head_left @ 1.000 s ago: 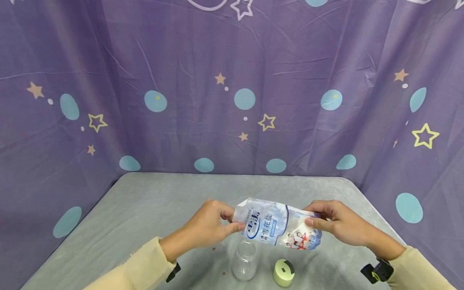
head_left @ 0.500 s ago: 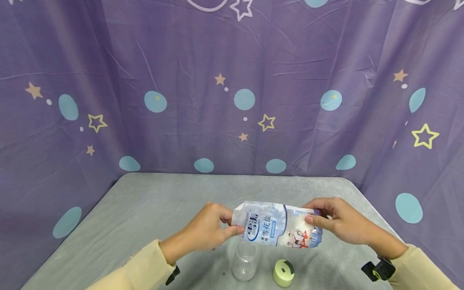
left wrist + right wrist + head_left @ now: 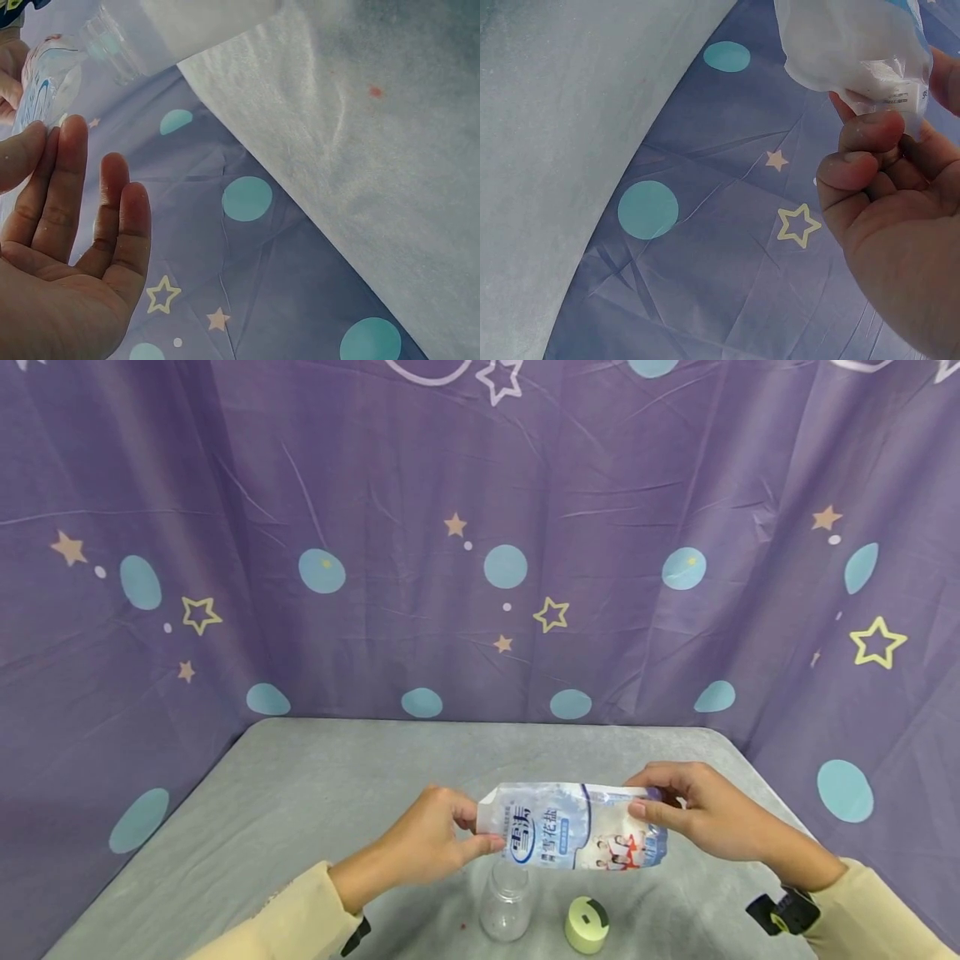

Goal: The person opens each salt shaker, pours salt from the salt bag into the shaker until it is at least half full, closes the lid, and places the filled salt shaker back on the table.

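Observation:
A white and blue salt bag [image 3: 570,827] is held sideways between both hands, above a clear jar [image 3: 506,906]. My left hand [image 3: 431,839] pinches the bag's left end between thumb and index finger; in the left wrist view the ring and little fingers [image 3: 135,225] stand away from it. My right hand [image 3: 705,814] grips the bag's right end, thumb on the printed front. The right wrist view shows fingers curled beneath the bag's bottom [image 3: 877,67]. The jar stands upright without a lid, its mouth partly behind the bag's lower edge.
A pale green lid [image 3: 587,925] with a dark patch lies to the right of the jar. Everything stands on a grey cloth-covered table [image 3: 337,760], with a purple patterned curtain [image 3: 390,635] behind and at both sides. A small red speck [image 3: 375,91] marks the cloth.
The bag has turned from slanting down to the right to nearly level, its left end lower. My right hand has risen a little. The jar and lid have stayed put.

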{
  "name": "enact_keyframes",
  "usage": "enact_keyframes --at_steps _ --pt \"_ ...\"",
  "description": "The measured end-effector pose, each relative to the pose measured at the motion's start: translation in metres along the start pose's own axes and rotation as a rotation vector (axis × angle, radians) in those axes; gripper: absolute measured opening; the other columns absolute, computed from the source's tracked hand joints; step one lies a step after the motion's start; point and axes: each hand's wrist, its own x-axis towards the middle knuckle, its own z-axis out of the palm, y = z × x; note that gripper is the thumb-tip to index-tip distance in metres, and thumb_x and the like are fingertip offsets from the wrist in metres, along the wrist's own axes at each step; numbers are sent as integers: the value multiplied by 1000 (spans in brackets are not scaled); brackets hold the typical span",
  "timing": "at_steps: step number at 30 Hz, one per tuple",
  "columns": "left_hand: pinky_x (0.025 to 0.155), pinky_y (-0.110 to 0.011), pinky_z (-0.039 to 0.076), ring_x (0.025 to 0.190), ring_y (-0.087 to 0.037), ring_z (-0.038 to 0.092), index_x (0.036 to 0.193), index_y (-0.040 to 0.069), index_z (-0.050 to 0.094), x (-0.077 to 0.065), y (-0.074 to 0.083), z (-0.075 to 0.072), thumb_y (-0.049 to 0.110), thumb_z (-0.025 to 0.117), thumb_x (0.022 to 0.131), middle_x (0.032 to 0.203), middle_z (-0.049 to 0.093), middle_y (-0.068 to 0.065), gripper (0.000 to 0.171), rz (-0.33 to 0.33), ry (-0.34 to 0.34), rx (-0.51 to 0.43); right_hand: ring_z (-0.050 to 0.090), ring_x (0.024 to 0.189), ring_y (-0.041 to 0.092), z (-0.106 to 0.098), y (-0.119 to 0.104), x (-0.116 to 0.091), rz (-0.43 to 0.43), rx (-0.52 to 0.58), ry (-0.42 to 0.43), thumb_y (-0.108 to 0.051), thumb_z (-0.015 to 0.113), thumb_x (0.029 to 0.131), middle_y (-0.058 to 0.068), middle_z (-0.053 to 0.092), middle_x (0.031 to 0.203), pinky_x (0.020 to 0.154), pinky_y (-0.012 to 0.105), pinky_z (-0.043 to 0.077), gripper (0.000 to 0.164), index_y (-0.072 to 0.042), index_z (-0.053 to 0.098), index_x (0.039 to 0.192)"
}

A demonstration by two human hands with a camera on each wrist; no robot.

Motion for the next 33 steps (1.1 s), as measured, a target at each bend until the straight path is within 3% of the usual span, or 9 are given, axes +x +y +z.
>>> enact_keyframes --at_steps 18,33 --pt "72 -26 51 76 -2 62 82 19 80 -4 -6 5 24 85 86 76 70 19 8 9 27 -18 50 64 4 -3 -9 9 -23 -42 21 -9 72 95 -13 63 81 53 23 42 19 -24 76 105" --pt "66 -26 50 75 -3 61 81 18 80 -8 -9 7 24 86 84 77 71 17 9 -22 30 -37 53 66 4 -5 -15 15 -16 -48 35 -9 73 95 -11 66 82 55 25 45 17 -23 76 105"
